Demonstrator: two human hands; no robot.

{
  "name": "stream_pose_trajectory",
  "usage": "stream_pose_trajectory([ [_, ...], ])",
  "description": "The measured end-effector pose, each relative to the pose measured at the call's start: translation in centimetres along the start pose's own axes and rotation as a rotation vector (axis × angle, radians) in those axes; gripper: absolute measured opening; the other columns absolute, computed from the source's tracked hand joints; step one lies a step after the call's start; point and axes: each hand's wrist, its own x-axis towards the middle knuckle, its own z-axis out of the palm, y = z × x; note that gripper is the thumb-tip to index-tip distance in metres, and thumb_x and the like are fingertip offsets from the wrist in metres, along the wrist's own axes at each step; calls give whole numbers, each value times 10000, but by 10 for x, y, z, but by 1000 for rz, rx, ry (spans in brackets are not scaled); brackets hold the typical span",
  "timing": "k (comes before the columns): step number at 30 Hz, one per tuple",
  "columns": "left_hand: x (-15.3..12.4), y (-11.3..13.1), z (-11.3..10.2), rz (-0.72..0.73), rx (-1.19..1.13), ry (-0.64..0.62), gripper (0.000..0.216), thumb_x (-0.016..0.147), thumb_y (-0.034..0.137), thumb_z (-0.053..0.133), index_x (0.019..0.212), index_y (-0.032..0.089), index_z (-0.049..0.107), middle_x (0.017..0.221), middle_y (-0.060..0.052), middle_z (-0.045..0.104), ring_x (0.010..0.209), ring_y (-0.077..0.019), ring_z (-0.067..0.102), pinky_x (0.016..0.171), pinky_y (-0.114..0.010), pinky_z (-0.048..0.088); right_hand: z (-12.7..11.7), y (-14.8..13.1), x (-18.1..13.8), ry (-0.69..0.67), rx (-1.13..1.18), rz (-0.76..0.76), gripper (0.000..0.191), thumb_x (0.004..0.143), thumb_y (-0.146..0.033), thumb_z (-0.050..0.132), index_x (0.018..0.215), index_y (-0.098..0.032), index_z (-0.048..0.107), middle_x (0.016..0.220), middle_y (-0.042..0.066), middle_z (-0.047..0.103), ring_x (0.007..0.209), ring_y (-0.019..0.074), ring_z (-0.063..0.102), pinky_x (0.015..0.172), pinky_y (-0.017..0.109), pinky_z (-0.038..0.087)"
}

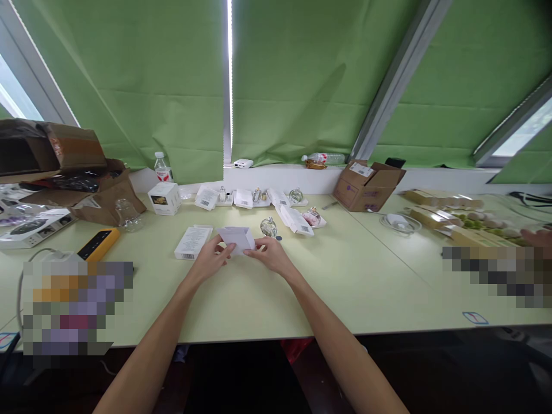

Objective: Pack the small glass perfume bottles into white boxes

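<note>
Between my two hands a small white paper box or folded card (238, 238) is held above the table. My left hand (213, 257) grips its left side, thumb on the near face. Fingers of my right hand (269, 253) pinch its right edge. Just beyond my right hand stands a clear glass bottle (268, 226), with a small dark round piece (279, 238) beside it. Left of the held piece lies a flat white box (194, 242) with printed text and a barcode. Farther back, several opened white boxes (244, 198) lie next to glass bottles (296, 195).
A brown cardboard box (366, 185) stands at the back right, near a coiled white cable (400, 223). Leftward are a white cube box (164, 198), an orange-and-black power strip (98, 244) and larger cartons (99, 201). Another person's hand (537, 237) shows at the right edge.
</note>
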Motion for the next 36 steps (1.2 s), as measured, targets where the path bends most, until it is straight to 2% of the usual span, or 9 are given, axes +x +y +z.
stream_pose_trajectory([
  [7, 0, -3, 2, -32, 18, 10, 413, 857, 488, 536, 1158, 208, 571, 1077, -69, 645, 735, -152, 632, 539, -252, 547, 1, 5, 1, 52, -89, 12, 335, 758, -542, 639, 796, -221, 728, 741, 25, 557, 801, 192, 512, 658, 251, 382],
  [11, 0, -3, 1, -22, 36, 8, 407, 859, 481, 534, 1161, 210, 570, 1076, -67, 650, 739, -155, 635, 546, -252, 545, 1, 3, 0, 56, -150, 9, 349, 761, -551, 635, 849, -229, 735, 751, 23, 539, 767, 179, 517, 646, 246, 370],
  [17, -1, -2, 2, -23, 37, 5, 408, 858, 473, 535, 1179, 222, 561, 1098, -63, 644, 718, -149, 636, 550, -256, 540, 2, 1, 0, 6, -181, -18, 373, 787, -518, 600, 636, -178, 610, 632, -6, 525, 602, 128, 456, 560, 239, 315],
  [22, -1, -1, 1, -22, 14, -21, 405, 863, 467, 528, 1187, 225, 553, 1112, -61, 639, 684, -136, 635, 562, -259, 535, 3, 0, -1, -2, -159, 11, 339, 774, -475, 617, 622, -177, 563, 633, -9, 559, 578, 121, 468, 552, 241, 328],
  [26, -1, -1, 1, -15, 27, -20, 422, 859, 478, 523, 1195, 225, 557, 1060, -63, 655, 680, -144, 627, 539, -253, 523, 1, -5, -3, -2, -146, 27, 283, 776, -458, 629, 718, -181, 623, 679, 4, 610, 607, 132, 516, 577, 246, 362],
  [30, -1, -2, 2, -8, 28, -12, 440, 859, 487, 509, 1213, 231, 564, 1110, -76, 646, 686, -148, 630, 534, -255, 523, 0, -8, -4, 11, -95, 52, 292, 775, -432, 644, 942, -193, 651, 746, 12, 651, 640, 144, 564, 582, 246, 390],
  [36, -3, 2, 1, -10, 68, -21, 474, 851, 483, 510, 1226, 202, 583, 775, -44, 670, 665, -178, 634, 559, -283, 529, 1, -8, -5, -5, -116, 52, 263, 794, -435, 629, 853, -180, 654, 735, 29, 660, 626, 151, 576, 584, 254, 406],
])
